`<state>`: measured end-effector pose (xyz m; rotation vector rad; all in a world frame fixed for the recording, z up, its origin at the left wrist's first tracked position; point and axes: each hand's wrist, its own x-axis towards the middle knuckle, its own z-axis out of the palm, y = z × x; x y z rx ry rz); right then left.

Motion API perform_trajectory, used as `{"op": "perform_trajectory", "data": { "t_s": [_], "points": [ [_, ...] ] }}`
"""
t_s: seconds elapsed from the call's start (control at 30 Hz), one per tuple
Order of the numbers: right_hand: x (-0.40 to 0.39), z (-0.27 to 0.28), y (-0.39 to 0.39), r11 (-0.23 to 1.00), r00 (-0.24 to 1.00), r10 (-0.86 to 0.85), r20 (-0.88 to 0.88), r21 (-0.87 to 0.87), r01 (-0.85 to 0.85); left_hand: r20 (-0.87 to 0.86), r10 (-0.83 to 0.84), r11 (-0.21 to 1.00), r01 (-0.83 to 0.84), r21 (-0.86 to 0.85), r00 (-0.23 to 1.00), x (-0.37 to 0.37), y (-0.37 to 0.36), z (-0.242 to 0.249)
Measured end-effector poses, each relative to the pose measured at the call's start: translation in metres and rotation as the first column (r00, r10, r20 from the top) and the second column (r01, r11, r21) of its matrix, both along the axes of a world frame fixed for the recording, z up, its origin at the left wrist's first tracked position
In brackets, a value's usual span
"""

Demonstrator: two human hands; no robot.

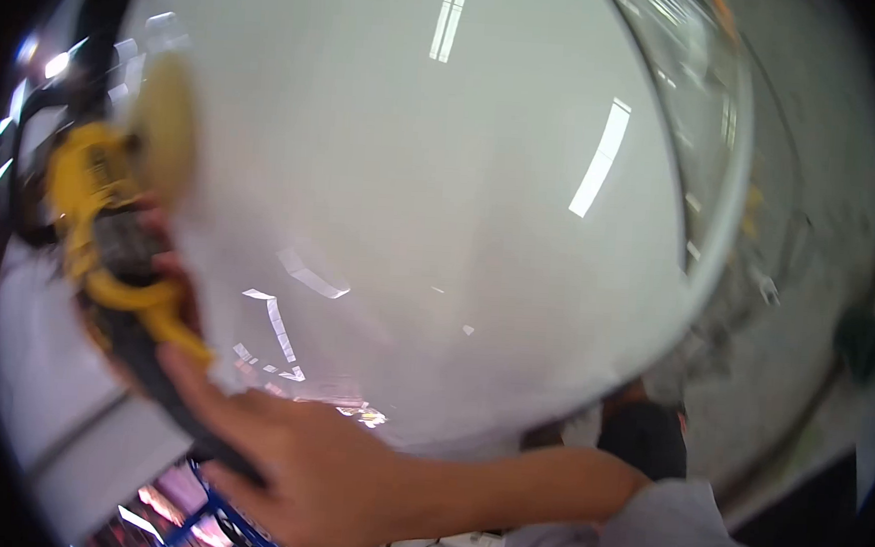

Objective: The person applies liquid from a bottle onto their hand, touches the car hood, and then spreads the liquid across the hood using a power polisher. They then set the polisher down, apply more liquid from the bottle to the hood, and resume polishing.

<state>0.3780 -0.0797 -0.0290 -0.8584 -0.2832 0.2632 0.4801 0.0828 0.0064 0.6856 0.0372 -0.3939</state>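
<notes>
A yellow and black polisher lies slantwise over the left part of a glossy white car body panel. Its yellowish round pad is blurred and stands on edge by the panel; whether it touches cannot be told. My right hand is closed around the polisher's black rear handle, with the forearm reaching in from the lower right. My left hand is mostly hidden by the tool; its fingers curl around the middle of the body.
A clear curved headlight borders the panel on the right. Beyond it lies a grey floor with a dark green object. Something blue shows at lower left. Ceiling lights reflect in the panel.
</notes>
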Motion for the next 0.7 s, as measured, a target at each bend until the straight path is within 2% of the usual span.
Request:
{"op": "perform_trajectory", "data": {
  "t_s": [0.03,0.07,0.13,0.2,0.23,0.33,0.53,0.63,0.7],
  "points": [
    [-0.005,0.001,-0.005,0.99,0.989,0.143,-0.032,0.008,-0.142,0.038,0.034,0.999,-0.035,0.026,0.999,-0.004,0.001,0.009],
    [-0.01,-0.001,0.002,0.997,1.0,0.019,0.006,0.073,-0.019,0.087,0.049,0.993,-0.058,0.1,0.995,-0.01,0.003,0.009],
    [-0.009,0.003,-0.003,0.997,0.996,0.027,0.082,0.068,-0.033,0.091,0.166,0.979,-0.175,0.103,0.982,-0.023,-0.006,0.013],
    [-0.005,0.011,-0.009,0.983,0.983,0.181,-0.021,-0.007,-0.181,0.096,0.216,0.965,-0.227,0.133,0.972,-0.024,-0.003,0.015],
    [0.003,0.011,0.001,0.992,0.993,0.115,0.014,-0.052,-0.114,0.117,0.164,0.97,-0.182,0.162,0.979,-0.012,0.005,0.014],
    [0.008,0.014,0.002,0.987,0.987,0.158,-0.003,0.023,-0.158,0.084,0.184,0.975,-0.193,0.11,0.979,-0.008,0.002,0.017],
    [-0.025,0.017,-0.003,0.983,0.982,0.175,-0.072,0.062,-0.171,0.121,0.159,0.967,-0.179,0.183,0.98,-0.036,0.001,0.012],
    [-0.039,0.013,-0.007,0.983,0.981,0.182,-0.068,0.005,-0.182,0.127,0.177,0.962,-0.199,0.189,0.976,-0.047,-0.002,0.005],
    [-0.052,0.002,-0.003,0.988,0.986,0.156,-0.051,0.027,-0.155,0.155,0.141,0.977,-0.163,0.139,0.978,-0.049,-0.002,-0.002]
  ]
}}
